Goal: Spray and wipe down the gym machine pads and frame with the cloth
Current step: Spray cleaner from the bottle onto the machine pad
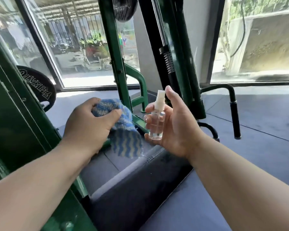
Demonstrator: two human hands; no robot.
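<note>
Pad: black upholstered pad (140,189), nearest, running diagonally beneath both forearms, with a stitched seam at its far end. No wet sheen shows, so it is judged not yet sprayed.
Left hand: left hand (88,124), above the pad's far end. Its fingers (113,112) are curled tight round a bunched blue zigzag cloth (123,130), and one flap hangs free below the fist.
Right hand: right hand (175,124), just beside the cloth and not touching it. Its fingers (148,108) wrap a small clear spray bottle (155,125), held upright. The index tip stands beside the white spray head, not on it.
Step in hand (judged): spraying, ahead of the wipe.
Method: which way the nozzle faces cannot be told, so check that before pressing. Move the index onto the head and tilt the bottle down toward the pad. Hold the cloth aside so the mist lands on the vinyl. Open the bunched cloth flat for wider contact, then wipe along the pad's length and into the seam.
Risk: overspray onto the grey floor (257,117).
Frame: green frame (117,67). Its low bar lies directly behind the cloth and its upright rises beyond. It comes after the pad.
Background: weight plate (38,87) at left, a black column (168,64) with a spring, and a window (83,47) farthest.
</note>
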